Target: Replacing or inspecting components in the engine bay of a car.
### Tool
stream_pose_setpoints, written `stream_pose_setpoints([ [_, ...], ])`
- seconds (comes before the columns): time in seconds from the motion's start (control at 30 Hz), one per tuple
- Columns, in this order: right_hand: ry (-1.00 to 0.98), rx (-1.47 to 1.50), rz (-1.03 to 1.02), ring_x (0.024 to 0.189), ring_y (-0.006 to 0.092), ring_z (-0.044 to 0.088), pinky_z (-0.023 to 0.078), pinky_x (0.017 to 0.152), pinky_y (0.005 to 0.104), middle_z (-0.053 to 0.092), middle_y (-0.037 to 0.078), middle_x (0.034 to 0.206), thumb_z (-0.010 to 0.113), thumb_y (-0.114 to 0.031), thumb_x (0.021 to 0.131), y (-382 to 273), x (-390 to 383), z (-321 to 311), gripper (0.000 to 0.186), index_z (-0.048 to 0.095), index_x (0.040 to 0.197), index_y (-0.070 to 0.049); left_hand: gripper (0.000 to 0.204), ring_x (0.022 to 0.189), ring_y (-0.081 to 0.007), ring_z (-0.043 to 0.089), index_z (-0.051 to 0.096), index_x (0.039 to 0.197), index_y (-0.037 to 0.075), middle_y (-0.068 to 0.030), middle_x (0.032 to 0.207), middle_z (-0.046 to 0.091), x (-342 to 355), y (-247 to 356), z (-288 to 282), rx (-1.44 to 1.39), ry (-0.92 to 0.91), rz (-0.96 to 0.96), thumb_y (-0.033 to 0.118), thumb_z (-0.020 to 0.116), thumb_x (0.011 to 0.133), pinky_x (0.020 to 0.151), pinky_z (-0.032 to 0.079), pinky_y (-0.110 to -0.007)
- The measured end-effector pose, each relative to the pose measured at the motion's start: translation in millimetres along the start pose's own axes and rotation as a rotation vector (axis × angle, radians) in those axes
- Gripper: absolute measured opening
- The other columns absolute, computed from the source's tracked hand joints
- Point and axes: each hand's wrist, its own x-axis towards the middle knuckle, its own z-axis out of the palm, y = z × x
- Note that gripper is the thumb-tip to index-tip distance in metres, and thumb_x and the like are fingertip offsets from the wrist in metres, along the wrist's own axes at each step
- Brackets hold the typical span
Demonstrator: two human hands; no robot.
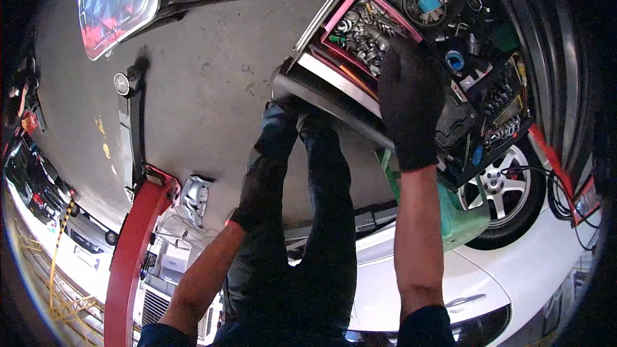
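My right hand [411, 99], in a black glove, is over the front of an open tool drawer [334, 104]. Its fingertips reach the near right edge of a pink tray [350, 1] full of small metal fittings and bolts. The back of the glove faces up, hiding the fingers' grip. My left hand [262, 183], also gloved in black, hangs low beside my left leg. Dark glove and dark trousers blend, so its fingers do not show clearly. Right of the tray lie a round dark bowl [424, 5], a blue ring-shaped part [454, 60] and a rack of sockets [504, 106].
A green plastic bin [466, 215] stands below the drawer, beside a white car's wheel [498, 183]. On the left are a red lift post [132, 263] and its metal arm [125, 132]. A stool with a shiny seat [119, 3] stands at the upper left.
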Motion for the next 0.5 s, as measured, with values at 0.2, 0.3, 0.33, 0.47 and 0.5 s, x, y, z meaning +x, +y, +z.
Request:
stream_pose_setpoints([
  [0.2,0.02,-0.174,0.002,0.085,0.0369,0.071,0.055,0.074,0.0444,0.074,0.017,0.093,0.063,-0.02,0.092,10,46,23,0.02,0.078,0.101,-0.009,0.028,0.092,-0.0444,0.064,0.063,0.116,0.007,-0.0254,0.108,0.065,7,13,10,0.172,0.055,-0.091,0.028,0.058,0.099,0.073,0.052,-0.053],
  [0.3,-0.033,-0.147,-0.035,0.086,0.036,0.072,0.056,0.076,0.0449,0.074,0.017,0.092,0.065,-0.021,0.09,12,54,19,0.021,0.078,0.101,-0.01,0.022,0.089,-0.0442,0.063,0.061,0.112,0.008,-0.0225,0.1,0.065,6,-23,15,0.191,0.148,0.159,0.024,0.058,0.098,0.071,0.05,-0.055],
  [0.33,-0.03,-0.15,-0.037,0.086,0.036,0.072,0.056,0.076,0.0449,0.074,0.017,0.092,0.065,-0.021,0.09,16,53,19,0.021,0.078,0.101,-0.01,0.022,0.089,-0.0442,0.063,0.061,0.112,0.008,-0.0225,0.1,0.065,7,-23,17,0.187,0.15,0.162,0.024,0.058,0.098,0.071,0.05,-0.055],
  [0.47,-0.007,-0.233,-0.13,0.087,0.0353,0.071,0.056,0.078,0.0453,0.074,0.016,0.095,0.065,-0.022,0.089,30,48,16,0.022,0.078,0.104,-0.011,0.017,0.088,-0.0429,0.064,0.061,0.107,0.007,-0.0214,0.096,0.064,10,2,14,0.0,0.082,0.051,0.02,0.056,0.098,0.069,0.05,-0.054],
  [0.5,-0.065,-0.268,-0.122,0.087,0.0348,0.071,0.056,0.079,0.0451,0.074,0.016,0.097,0.065,-0.022,0.089,30,50,12,0.023,0.078,0.105,-0.012,0.016,0.085,-0.0418,0.064,0.061,0.105,0.006,-0.021,0.096,0.065,10,17,7,0.078,0.072,0.024,0.019,0.056,0.097,0.068,0.05,-0.053],
])
